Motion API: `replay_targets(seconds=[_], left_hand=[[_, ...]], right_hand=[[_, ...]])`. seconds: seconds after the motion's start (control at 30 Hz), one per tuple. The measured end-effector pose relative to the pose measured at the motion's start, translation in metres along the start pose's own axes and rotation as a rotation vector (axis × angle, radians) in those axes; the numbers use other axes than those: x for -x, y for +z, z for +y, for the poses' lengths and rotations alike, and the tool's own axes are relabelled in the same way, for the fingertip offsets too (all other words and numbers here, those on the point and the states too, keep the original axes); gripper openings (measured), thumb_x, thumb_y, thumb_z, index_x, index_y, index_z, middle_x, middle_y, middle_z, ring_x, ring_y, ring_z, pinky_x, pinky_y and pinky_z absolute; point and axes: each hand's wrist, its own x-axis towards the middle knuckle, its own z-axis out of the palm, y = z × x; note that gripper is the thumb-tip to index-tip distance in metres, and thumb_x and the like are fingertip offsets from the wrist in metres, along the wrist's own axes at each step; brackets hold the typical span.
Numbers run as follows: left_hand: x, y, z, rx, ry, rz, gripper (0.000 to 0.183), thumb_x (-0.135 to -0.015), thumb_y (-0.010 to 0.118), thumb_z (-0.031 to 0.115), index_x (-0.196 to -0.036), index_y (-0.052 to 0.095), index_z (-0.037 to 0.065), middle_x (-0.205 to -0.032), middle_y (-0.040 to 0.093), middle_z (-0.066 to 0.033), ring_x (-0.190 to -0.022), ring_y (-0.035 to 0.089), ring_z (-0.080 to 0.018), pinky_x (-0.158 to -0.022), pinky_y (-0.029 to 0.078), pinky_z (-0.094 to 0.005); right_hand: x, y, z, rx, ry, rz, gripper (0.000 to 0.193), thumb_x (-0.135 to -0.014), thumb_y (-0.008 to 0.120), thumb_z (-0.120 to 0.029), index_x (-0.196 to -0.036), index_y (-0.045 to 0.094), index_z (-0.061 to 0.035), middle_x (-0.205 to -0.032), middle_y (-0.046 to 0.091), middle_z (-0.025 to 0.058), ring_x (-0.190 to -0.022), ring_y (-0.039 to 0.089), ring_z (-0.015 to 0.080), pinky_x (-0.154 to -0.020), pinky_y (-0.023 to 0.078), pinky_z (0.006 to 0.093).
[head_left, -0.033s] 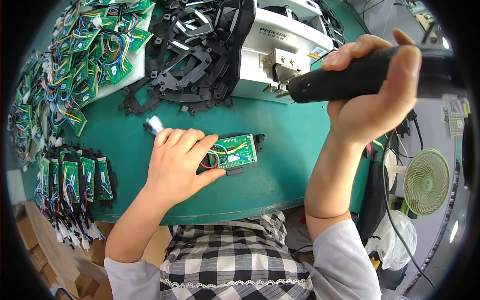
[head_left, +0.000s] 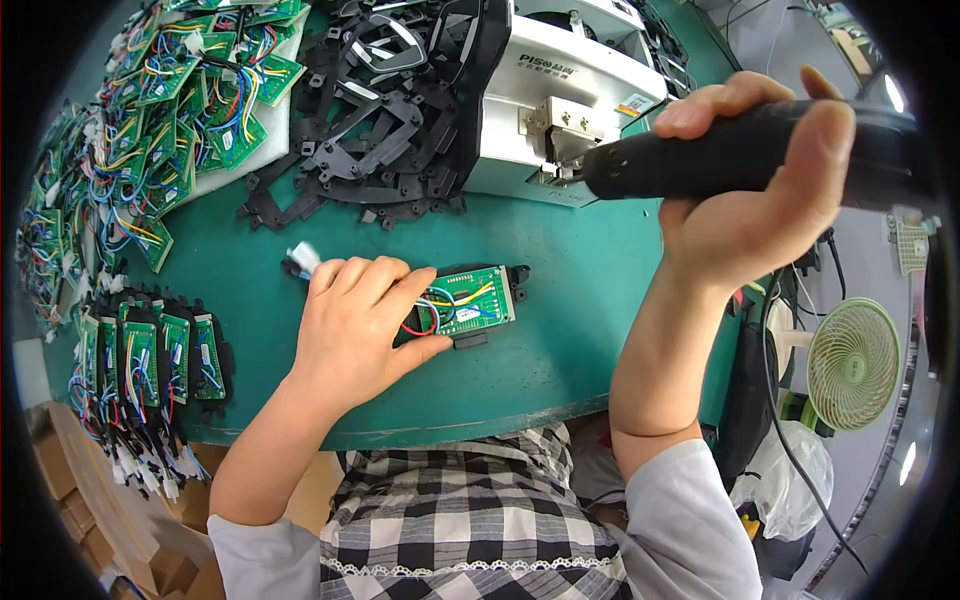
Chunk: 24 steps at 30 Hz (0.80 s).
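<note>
My left hand [head_left: 360, 325] is closed over a green circuit board [head_left: 478, 300] with colored wires, which sits in a black plastic frame [head_left: 520, 283] on the table. A white connector [head_left: 304, 256] sticks out past my fingers on the left. Raised at the right, my right hand [head_left: 760, 175] is wrapped round a thick black electric screwdriver [head_left: 690, 165]. The screwdriver's front end is beside the outlet of a white screw feeder [head_left: 510, 125]; whether its tip touches there I cannot tell.
Wired green boards [head_left: 150, 130] are heaped at the far left, and black plastic frames [head_left: 385, 140] lie piled beside the feeder. Several framed boards [head_left: 140, 360] stand in a row at the near left, wires hanging over the green table's [head_left: 470, 415] edge. A fan [head_left: 853, 365] is on the right.
My right hand and the screwdriver have shifted slightly to the right, the rear of the screwdriver dipping a little. My left hand stays on the board.
</note>
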Motion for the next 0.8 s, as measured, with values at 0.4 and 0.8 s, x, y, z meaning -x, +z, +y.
replay_targets(seconds=[0.4, 0.8], left_hand=[[-0.002, 0.001, 0.000, 0.028, -0.016, 0.007, 0.060, -0.058, 0.084, 0.031, -0.109, 0.066, 0.005, -0.098, 0.058, -0.0042, -0.087, 0.053, -0.0219, -0.076, 0.038, -0.0356], [-0.002, 0.001, 0.001, 0.024, -0.015, -0.005, 0.060, -0.058, 0.084, 0.031, -0.109, 0.066, 0.005, -0.098, 0.057, -0.0043, -0.087, 0.053, -0.0223, -0.076, 0.037, -0.0361]], right_hand=[[-0.002, 0.010, 0.010, 0.102, -0.120, -0.013, 0.047, -0.089, 0.061, -0.035, -0.109, 0.045, 0.0041, -0.066, 0.056, 0.0158, -0.046, 0.057, 0.0222, -0.043, 0.050, 0.0347], [-0.006, 0.011, 0.014, 0.132, -0.142, 0.037, 0.040, -0.088, 0.061, -0.035, -0.099, 0.049, 0.0015, -0.066, 0.056, 0.0159, -0.046, 0.057, 0.0221, -0.044, 0.052, 0.0344]])
